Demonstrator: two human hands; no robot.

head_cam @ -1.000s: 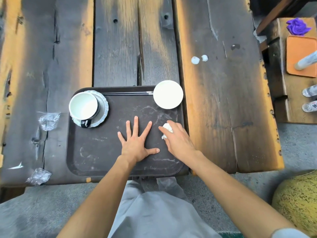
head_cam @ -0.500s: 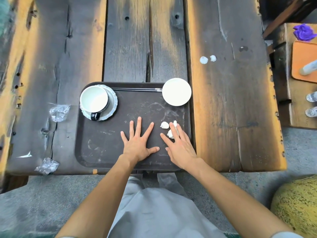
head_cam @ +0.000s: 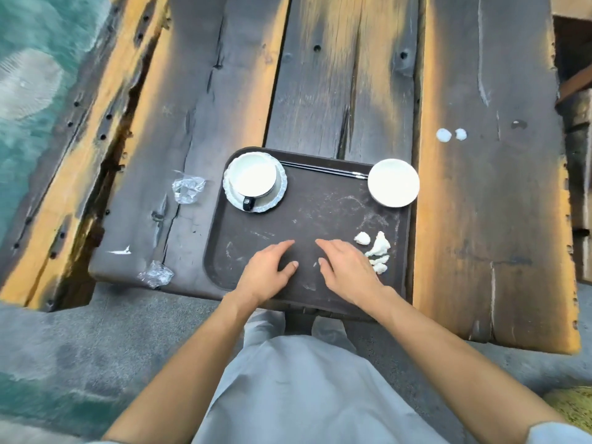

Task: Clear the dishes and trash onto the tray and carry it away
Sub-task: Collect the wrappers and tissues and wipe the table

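Your left hand and right hand rest side by side on near half of dark brown rectangular plastic tray, fingers relaxed, grasping nothing. White crumpled paper scraps on tray, just right of right hand. Two clear plastic wrappers on weathered wooden plank table, left of tray. Along tray's far edge: white cup on scalloped saucer at left corner, black chopsticks in middle, white round dish at right corner.
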